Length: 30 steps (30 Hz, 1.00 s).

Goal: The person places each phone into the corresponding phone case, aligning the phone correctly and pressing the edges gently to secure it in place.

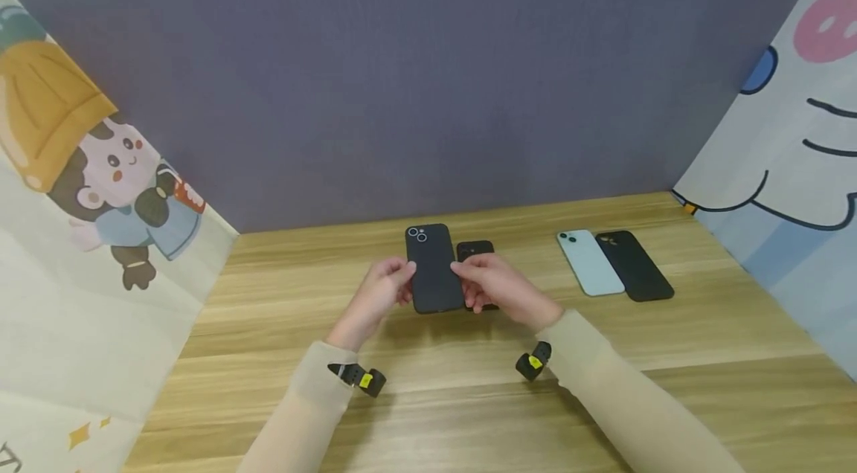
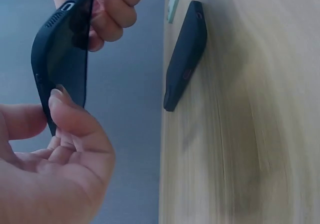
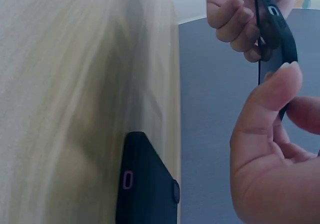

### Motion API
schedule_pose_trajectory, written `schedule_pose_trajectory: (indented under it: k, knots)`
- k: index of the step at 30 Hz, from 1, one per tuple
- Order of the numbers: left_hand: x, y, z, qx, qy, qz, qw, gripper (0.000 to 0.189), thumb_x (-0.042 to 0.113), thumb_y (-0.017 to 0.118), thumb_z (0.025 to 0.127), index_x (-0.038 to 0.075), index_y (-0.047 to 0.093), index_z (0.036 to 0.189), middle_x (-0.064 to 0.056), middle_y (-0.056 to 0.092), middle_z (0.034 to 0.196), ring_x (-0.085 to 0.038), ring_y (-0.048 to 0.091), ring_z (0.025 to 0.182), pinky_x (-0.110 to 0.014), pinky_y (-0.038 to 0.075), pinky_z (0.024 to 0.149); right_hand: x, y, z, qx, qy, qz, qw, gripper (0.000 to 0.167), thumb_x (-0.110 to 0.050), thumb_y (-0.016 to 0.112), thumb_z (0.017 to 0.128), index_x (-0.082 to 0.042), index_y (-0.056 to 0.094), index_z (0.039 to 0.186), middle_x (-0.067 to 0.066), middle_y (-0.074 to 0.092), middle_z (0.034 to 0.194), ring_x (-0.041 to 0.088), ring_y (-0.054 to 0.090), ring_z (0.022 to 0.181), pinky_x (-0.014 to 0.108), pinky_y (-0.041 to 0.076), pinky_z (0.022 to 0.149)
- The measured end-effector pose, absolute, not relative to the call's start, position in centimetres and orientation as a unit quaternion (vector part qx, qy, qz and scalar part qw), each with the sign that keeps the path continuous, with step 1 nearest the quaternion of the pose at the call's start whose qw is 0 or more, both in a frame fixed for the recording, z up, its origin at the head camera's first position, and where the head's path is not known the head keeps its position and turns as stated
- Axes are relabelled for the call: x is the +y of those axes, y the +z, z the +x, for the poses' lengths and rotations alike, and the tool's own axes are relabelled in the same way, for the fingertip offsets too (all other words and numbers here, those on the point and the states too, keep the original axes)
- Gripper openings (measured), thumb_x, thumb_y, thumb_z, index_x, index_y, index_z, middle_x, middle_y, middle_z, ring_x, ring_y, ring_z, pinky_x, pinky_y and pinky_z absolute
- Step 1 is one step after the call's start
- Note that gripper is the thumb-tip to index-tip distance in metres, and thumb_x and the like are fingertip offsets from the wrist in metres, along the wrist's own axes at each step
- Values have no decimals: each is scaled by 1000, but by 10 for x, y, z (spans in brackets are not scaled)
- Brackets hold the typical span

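Observation:
A smartphone in a black case [image 1: 435, 272] is held up above the table, its back and two camera lenses towards the head camera. My left hand [image 1: 382, 291] pinches its left edge between thumb and fingers. On the opposite edge, my right hand [image 1: 498, 285] pinches it the same way. From the left wrist, the phone's dark glossy screen [image 2: 72, 59] and its charging port show. Partly hidden behind my right hand lies another black-cased phone [image 1: 475, 246], flat on the table; its black side [image 3: 145, 184] with a port opening appears close up in the right wrist view.
Off to the right on the wooden table [image 1: 281, 354] lie a pale mint phone [image 1: 591, 265] and, right beside it, a black phone case [image 1: 636, 266] with a camera cutout. A grey panel [image 1: 428, 86] stands along the back. Cartoon-printed sheets [image 1: 74, 272] flank both sides.

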<state>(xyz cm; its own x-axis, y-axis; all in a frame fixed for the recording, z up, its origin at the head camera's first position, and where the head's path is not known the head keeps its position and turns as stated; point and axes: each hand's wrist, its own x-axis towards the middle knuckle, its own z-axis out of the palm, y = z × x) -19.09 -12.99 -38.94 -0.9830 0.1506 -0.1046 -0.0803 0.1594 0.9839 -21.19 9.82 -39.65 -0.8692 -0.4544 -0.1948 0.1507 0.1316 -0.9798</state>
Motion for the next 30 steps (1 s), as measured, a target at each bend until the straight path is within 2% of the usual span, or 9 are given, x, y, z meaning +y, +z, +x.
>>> schedule_pose_trajectory:
  k: [9, 20, 30]
  knots:
    - [-134, -395, -190, 794, 603, 2, 79, 23, 16, 52, 105, 2, 58, 89, -5, 53, 72, -18, 50, 64, -35, 46, 64, 86, -404, -214, 733, -633, -92, 232, 29, -21, 62, 102, 0, 63, 83, 6, 57, 64, 14, 56, 52, 27, 53, 50]
    - [-139, -402, -196, 813, 575, -29, 83, 24, 19, 54, 106, -1, 64, 98, -6, 55, 76, -19, 52, 66, -33, 47, 61, 78, -406, -221, 765, -594, -89, 234, 30, -23, 61, 102, -1, 65, 81, 7, 60, 65, 13, 57, 51, 28, 54, 50]
    - [-142, -410, -204, 822, 562, -38, 86, 22, 16, 54, 105, 0, 62, 92, -6, 55, 75, -17, 52, 63, -31, 49, 59, 72, -404, -227, 762, -588, -64, 265, 25, -18, 61, 101, 0, 64, 84, 8, 60, 68, 13, 57, 51, 27, 55, 51]
